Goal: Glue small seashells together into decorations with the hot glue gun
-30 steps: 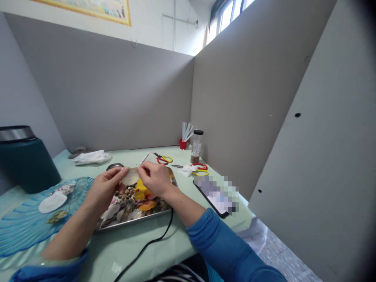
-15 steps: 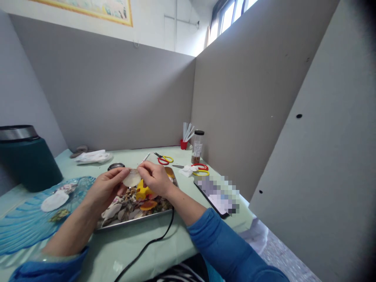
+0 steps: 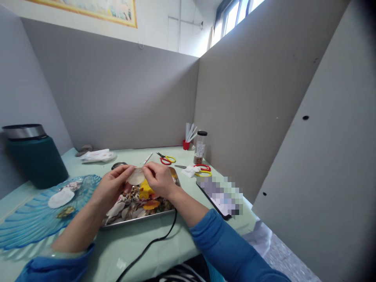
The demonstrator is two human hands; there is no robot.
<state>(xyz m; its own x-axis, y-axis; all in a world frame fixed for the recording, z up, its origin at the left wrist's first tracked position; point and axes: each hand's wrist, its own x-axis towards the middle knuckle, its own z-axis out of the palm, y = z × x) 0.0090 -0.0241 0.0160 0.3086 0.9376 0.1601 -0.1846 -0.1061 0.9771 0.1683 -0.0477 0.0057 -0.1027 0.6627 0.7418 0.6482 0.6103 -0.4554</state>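
Note:
A pale, flat, rounded shell [image 3: 135, 178] is held up between my two hands above a metal tray [image 3: 138, 220]. My left hand [image 3: 115, 183] pinches its left edge with thumb and fingers. At the upper right edge of the shell, the fingers of my right hand [image 3: 158, 178] are closed on it as well. In the tray lie many mixed shells [image 3: 125, 212], an orange shell [image 3: 151, 205] and a yellow glue gun [image 3: 146, 190], partly hidden by my right hand. A black cord [image 3: 152, 241] runs from the tray toward me.
Left stands a blue shell-shaped plate [image 3: 26, 221] with a white shell [image 3: 61, 198], beside a dark green bottle [image 3: 37, 162]. Toward the back right are scissors [image 3: 167, 159], a second pair [image 3: 205, 170], a jar [image 3: 200, 148] and a red cup [image 3: 186, 145]. A phone [image 3: 217, 197] lies right.
The view has shifted slightly, so everything sits a little farther right. Both hands keep hold of the shell in nearly the same pose.

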